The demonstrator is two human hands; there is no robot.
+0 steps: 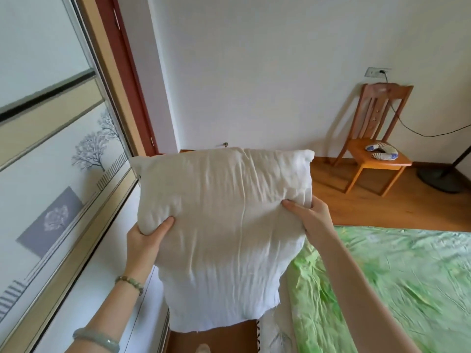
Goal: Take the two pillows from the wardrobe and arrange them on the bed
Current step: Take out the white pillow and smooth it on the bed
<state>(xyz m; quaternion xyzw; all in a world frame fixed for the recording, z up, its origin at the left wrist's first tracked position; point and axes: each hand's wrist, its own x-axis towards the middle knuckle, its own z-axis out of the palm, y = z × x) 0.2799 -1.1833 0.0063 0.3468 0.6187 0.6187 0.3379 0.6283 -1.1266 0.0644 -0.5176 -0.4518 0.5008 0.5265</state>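
Left hand [149, 236] and right hand [309, 215] each pinch 1 side of the white pillow [224, 225], held upright between wardrobe [51, 174] and bed [395, 271]; probably light, floppy (edge holds suit it).

One pillow [224, 225] is in view, held up in front of the camera. Two hands grip it, the left hand [147, 238] and the right hand [309, 215]. The left forearm wears two bracelets: one beaded bracelet [129, 282] at the wrist and one smooth bangle [98, 338] lower down. There is one bed [397, 281], one wooden chair [377, 138], one neck cushion [382, 151] on its seat, one wall socket [376, 71] and one wardrobe door [51, 149].
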